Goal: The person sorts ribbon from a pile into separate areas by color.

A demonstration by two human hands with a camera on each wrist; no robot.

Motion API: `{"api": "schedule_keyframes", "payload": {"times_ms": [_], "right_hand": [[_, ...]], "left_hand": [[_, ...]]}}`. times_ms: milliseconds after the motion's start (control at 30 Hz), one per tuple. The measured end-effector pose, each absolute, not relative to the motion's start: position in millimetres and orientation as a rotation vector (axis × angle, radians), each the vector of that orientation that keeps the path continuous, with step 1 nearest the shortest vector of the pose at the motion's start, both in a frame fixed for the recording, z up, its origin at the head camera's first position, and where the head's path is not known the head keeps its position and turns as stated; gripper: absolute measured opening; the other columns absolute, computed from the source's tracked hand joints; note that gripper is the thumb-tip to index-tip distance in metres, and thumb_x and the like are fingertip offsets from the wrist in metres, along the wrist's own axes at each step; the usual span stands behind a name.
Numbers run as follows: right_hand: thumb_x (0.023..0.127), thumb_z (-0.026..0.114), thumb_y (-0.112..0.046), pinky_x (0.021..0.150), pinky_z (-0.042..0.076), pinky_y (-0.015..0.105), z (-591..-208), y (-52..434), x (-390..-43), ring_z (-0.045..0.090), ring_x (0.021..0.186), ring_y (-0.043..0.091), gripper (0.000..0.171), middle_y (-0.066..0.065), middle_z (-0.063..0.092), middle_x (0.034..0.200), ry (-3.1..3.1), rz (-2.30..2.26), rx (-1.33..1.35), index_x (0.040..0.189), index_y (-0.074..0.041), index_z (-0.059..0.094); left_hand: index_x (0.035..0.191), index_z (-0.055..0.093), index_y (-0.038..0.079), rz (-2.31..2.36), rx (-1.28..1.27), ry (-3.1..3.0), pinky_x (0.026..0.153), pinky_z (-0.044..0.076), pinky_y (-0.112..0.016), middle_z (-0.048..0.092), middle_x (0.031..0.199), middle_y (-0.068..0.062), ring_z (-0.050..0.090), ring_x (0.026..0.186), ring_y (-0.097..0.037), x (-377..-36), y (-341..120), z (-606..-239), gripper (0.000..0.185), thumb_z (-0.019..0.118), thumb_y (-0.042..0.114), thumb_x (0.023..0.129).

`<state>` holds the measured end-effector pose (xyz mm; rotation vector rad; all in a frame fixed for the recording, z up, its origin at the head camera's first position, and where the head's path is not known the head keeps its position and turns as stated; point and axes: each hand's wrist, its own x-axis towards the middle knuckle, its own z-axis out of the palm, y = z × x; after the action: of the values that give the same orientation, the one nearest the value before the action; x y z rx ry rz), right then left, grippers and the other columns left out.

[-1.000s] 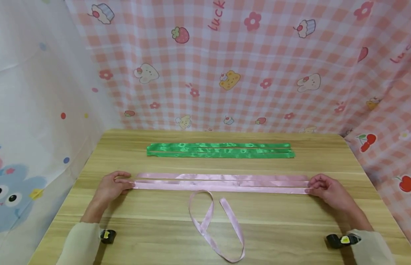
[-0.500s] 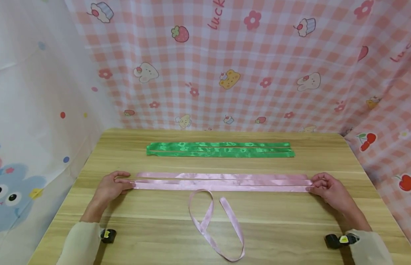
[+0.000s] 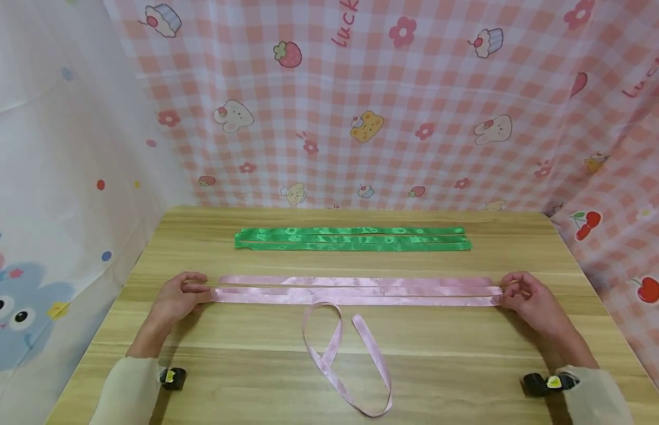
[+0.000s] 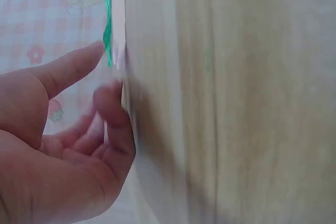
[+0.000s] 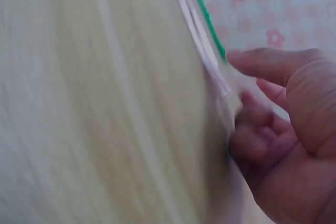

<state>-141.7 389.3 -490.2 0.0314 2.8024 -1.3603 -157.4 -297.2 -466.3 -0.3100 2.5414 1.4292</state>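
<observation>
A pink satin ribbon lies on the table in three flat, parallel lengths, with a loose looped tail in front. At its left end is my left hand. In the left wrist view, the fingertips sit just past the pink ribbon's end, and the digits stand apart, gripping nothing visible. My right hand is at the other end, fingers loosely bent. The right wrist view has that ribbon end beside blurred fingertips, with no clear pinch; whether they touch it is hard to tell.
Behind the pink lengths, a green satin ribbon lies in similar parallel strips. The wooden table meets a pink checked curtain at its back edge. Black wrist cameras are strapped at both sleeves.
My right hand has shifted slightly outward and away from the ribbon's right end. My left fingers have loosened and drawn slightly off the left end. The ribbons lie nearly unchanged.
</observation>
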Motion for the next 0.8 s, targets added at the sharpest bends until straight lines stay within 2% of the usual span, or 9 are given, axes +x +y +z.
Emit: {"api": "schedule_keyframes", "payload": {"times_ms": [67,167,333,433,567,700,800], "right_hand": [[0.091,0.072,-0.012,0.052,0.042,0.023,-483,383,-140,0.048,0.064,0.007,0.040,0.001,0.051,0.085,2.861,-1.324,-0.023,0.122,0.000,0.049],[0.090,0.072,-0.003,0.049,0.039,0.024,-472,363,-136,0.044,0.062,0.007,0.036,0.006,0.045,0.086,2.911,-1.324,-0.173,0.119,0.002,0.051],[0.085,0.071,0.008,0.051,0.040,0.022,-459,310,-132,0.047,0.065,0.006,0.023,0.002,0.052,0.081,2.829,-1.405,-0.551,0.103,0.000,0.059],[0.084,0.074,0.003,0.053,0.043,0.021,-456,272,-127,0.049,0.066,0.005,0.019,-0.003,0.056,0.078,2.698,-1.408,-0.733,0.095,-0.007,0.061],[0.087,0.075,-0.007,0.056,0.047,0.022,-453,225,-117,0.051,0.068,0.004,0.016,-0.007,0.058,0.077,2.483,-1.352,-0.890,0.091,-0.014,0.062],[0.090,0.073,-0.011,0.062,0.050,0.022,-449,189,-109,0.053,0.072,0.004,0.013,-0.008,0.059,0.080,2.300,-1.305,-0.991,0.092,-0.017,0.062],[0.091,0.072,-0.013,0.064,0.051,0.022,-448,170,-106,0.054,0.073,0.003,0.012,-0.009,0.060,0.081,2.203,-1.291,-1.049,0.093,-0.018,0.062]], "left_hand": [[0.133,0.050,-0.005,1.388,-0.257,2.630,0.068,0.052,-0.021,0.067,0.117,-0.021,0.059,0.085,-0.007,-154,-292,-462,0.053,0.074,0.012,0.089],[0.129,0.054,-0.004,1.387,-0.106,2.726,0.068,0.049,-0.020,0.065,0.118,-0.024,0.057,0.087,-0.008,-150,-278,-455,0.048,0.074,0.011,0.089],[0.119,0.060,-0.002,1.520,0.288,2.603,0.069,0.051,-0.022,0.069,0.105,-0.020,0.061,0.084,-0.010,-144,-236,-447,0.037,0.075,0.006,0.087],[0.116,0.063,0.003,1.493,0.526,2.466,0.073,0.053,-0.025,0.070,0.104,-0.017,0.064,0.088,-0.019,-138,-206,-443,0.034,0.077,0.005,0.085],[0.108,0.066,0.010,1.343,0.783,2.346,0.081,0.052,-0.031,0.070,0.105,-0.010,0.064,0.096,-0.027,-128,-171,-441,0.028,0.078,0.006,0.083],[0.105,0.065,0.013,1.134,0.962,2.318,0.090,0.049,-0.035,0.068,0.105,-0.004,0.061,0.100,-0.024,-119,-145,-445,0.026,0.078,0.006,0.083],[0.106,0.064,0.015,0.993,1.014,2.329,0.091,0.046,-0.032,0.066,0.105,0.002,0.057,0.100,-0.016,-115,-134,-451,0.030,0.078,0.005,0.081]]}}
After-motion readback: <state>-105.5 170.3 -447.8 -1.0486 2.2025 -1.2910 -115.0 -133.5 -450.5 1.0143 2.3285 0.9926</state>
